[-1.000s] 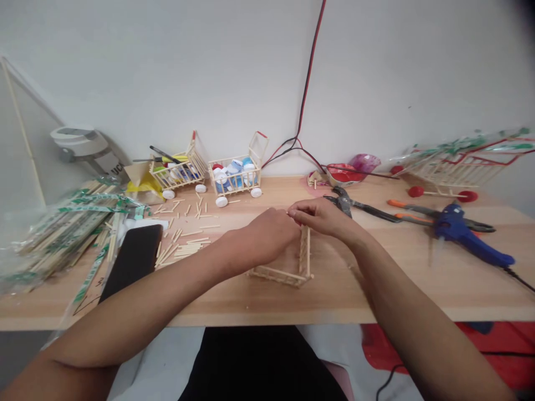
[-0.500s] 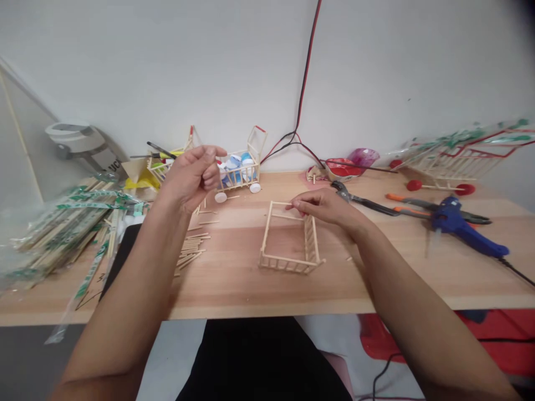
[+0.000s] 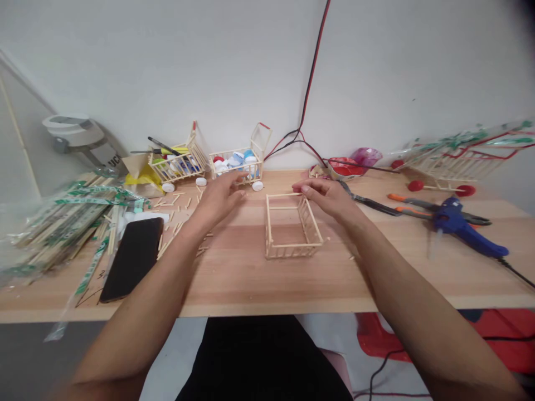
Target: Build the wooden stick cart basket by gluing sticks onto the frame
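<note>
A small open frame of thin wooden sticks [image 3: 292,225] stands on the wooden table [image 3: 251,278] in front of me. My right hand [image 3: 328,197] pinches the frame's far right top corner with its fingertips. My left hand [image 3: 219,197] hovers low over the table to the left of the frame, fingers loosely spread and holding nothing. Its fingertips reach towards a little stick cart [image 3: 240,161] filled with bottle caps. Loose short sticks [image 3: 179,223] lie scattered under and beside that hand.
A second stick cart [image 3: 178,164] with pens stands further left. A black phone [image 3: 134,256] and packets of chopsticks [image 3: 62,223] lie at the left. Pliers [image 3: 368,203], a blue glue gun [image 3: 463,228] and a large stick cart [image 3: 455,161] occupy the right. Red and black wires [image 3: 309,83] hang on the wall.
My left hand left the frame, rose near the small carts, then came down flat beside the frame. The frame has turned and now stands squarer to me, still held by my right hand.
</note>
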`<state>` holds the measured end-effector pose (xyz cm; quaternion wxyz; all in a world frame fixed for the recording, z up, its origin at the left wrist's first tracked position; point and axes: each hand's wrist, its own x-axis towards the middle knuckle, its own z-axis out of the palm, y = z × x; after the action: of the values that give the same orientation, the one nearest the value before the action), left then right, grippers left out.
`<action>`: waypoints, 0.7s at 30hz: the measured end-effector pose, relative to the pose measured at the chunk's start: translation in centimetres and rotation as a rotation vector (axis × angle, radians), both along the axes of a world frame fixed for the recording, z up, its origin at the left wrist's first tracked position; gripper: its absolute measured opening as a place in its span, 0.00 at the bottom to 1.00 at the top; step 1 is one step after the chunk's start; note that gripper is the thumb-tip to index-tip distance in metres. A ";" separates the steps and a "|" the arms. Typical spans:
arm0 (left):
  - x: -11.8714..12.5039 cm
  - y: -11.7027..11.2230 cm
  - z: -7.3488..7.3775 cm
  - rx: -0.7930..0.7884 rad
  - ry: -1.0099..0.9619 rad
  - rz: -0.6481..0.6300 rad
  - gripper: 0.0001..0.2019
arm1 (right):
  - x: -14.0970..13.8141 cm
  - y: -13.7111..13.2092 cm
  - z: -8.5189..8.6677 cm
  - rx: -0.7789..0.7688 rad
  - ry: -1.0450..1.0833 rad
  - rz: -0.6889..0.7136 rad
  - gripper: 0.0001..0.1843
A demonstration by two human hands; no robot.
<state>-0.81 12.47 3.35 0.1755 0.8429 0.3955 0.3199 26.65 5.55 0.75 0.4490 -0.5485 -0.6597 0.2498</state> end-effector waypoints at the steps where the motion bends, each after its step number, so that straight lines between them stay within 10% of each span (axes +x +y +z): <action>1: 0.1 0.0 -0.4 -0.001 0.011 -0.014 0.24 | 0.0 0.0 -0.1 0.013 0.000 -0.010 0.20; 13: 2.1 -1.0 -2.7 -0.165 0.028 -0.251 0.23 | 0.9 0.4 -1.3 -0.051 -0.119 -0.105 0.27; 21: 2.9 -1.2 -3.6 -0.233 -0.027 -0.165 0.13 | 0.2 0.2 -1.9 -0.154 -0.062 -0.065 0.30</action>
<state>2.12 11.23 -0.28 0.3032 0.8421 0.3569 0.2674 26.86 5.73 -1.13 0.3926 -0.6098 -0.6342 0.2679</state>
